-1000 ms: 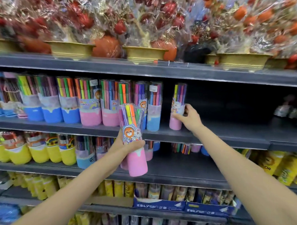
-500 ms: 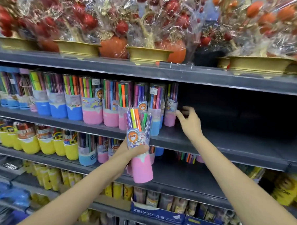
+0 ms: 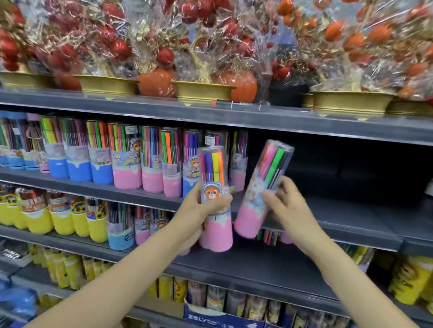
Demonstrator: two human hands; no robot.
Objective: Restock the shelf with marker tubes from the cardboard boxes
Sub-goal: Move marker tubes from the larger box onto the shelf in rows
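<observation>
In front of the marker shelf [image 3: 336,208], just past the right end of its standing row of marker tubes [image 3: 126,165], we hold two pink-based tubes clear of the board. Our left hand [image 3: 200,214] has its grip wrapped round the middle of the upright tube [image 3: 215,201], with at least one more pink base half hidden behind it; how many we cannot tell. Our right hand [image 3: 284,205] has its grip pinching the tilted tube [image 3: 261,191], whose cap leans right and whose base nearly touches the upright one. No cardboard box of the task shows for certain.

We judge the step to be setting the tilted tube at the row's right end. To do it well we should bring it upright first, then lower its base flat onto the bare shelf, just beside the last standing tube [image 3: 237,163], label outward. The clear plastic looks slick, so we keep a firm hold low on the body. We should let go only once it stands, lest a nudge topple its neighbours along the front edge.
</observation>
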